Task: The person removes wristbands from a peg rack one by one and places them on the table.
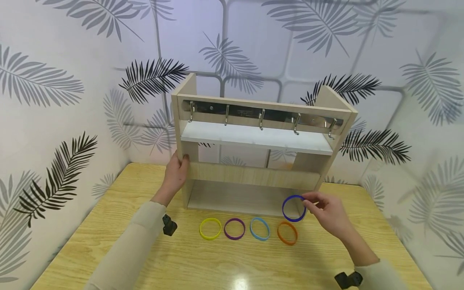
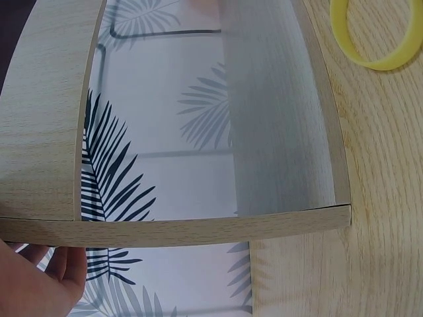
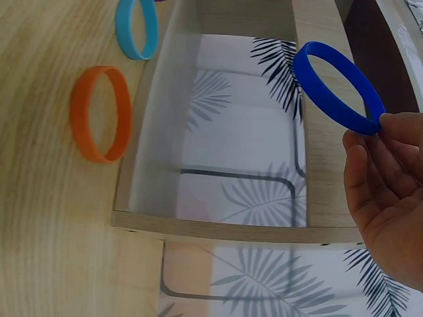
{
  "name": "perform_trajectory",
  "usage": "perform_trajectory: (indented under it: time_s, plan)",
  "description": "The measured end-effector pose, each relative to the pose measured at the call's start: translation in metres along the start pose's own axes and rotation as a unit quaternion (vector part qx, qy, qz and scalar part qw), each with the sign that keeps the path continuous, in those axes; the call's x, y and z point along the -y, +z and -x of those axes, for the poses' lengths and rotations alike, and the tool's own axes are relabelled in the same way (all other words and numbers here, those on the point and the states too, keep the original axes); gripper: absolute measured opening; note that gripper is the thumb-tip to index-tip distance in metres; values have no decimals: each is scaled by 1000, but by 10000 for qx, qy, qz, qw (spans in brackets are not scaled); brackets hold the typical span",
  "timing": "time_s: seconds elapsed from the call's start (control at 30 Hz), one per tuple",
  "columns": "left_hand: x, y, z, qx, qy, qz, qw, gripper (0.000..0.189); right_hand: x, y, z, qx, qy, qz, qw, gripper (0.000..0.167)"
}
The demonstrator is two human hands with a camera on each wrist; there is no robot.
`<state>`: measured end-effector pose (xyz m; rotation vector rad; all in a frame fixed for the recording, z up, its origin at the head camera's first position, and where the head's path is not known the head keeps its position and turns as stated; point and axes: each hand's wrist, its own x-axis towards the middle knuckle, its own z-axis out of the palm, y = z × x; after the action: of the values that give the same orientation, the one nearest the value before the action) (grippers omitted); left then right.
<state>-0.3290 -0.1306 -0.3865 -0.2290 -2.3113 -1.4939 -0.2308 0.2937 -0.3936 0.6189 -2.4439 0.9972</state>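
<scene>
Between thumb and fingertips my right hand [image 1: 328,212] pinches a dark blue silicone wristband [image 1: 294,220], raised in front of the rack's lower right corner. In the right wrist view the blue wristband [image 3: 337,89] hangs tilted from the fingertips. My left hand [image 1: 176,173] grips the left side panel of a wooden rack [image 1: 253,175]; in the left wrist view part of its fingers is hidden behind the panel. Along the rack's top front runs a metal strip [image 1: 243,112] with several hooks, all bare.
In a row before the rack lie a yellow wristband [image 1: 201,235], a purple wristband [image 1: 226,232], a light blue wristband [image 1: 266,226] and an orange wristband [image 1: 295,233]. They rest on the wooden table [image 1: 203,266]. A leaf-patterned wall [image 1: 246,48] stands close behind the rack.
</scene>
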Motion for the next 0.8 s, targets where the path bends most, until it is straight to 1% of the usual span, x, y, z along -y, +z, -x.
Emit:
perform_trajectory:
  time_s: [0.17, 0.27, 0.43, 0.5, 0.67, 0.8]
  plan:
    - [2, 0, -1, -20, 27, 5, 10000, 47, -6, 5, 7, 102, 163, -194, 9996, 11]
    - [3, 0, 0, 10, -10, 0, 10000, 47, -12, 8, 12, 127, 213, -275, 9993, 12]
    - [1, 0, 1, 101, -58, 67, 9999, 47, 10, 6, 16, 206, 450, -307, 9983, 12]
    - [0, 0, 1, 124, -50, 81, 9999, 47, 11, 7, 19, 242, 582, -316, 9975, 11]
    - [0, 0, 1, 89, -17, 28, 10000, 48, -24, 19, 29, 340, 856, -408, 9949, 12]
    - [0, 0, 1, 56, -14, 27, 10000, 49, -35, 20, 35, 412, 994, -600, 9924, 13]
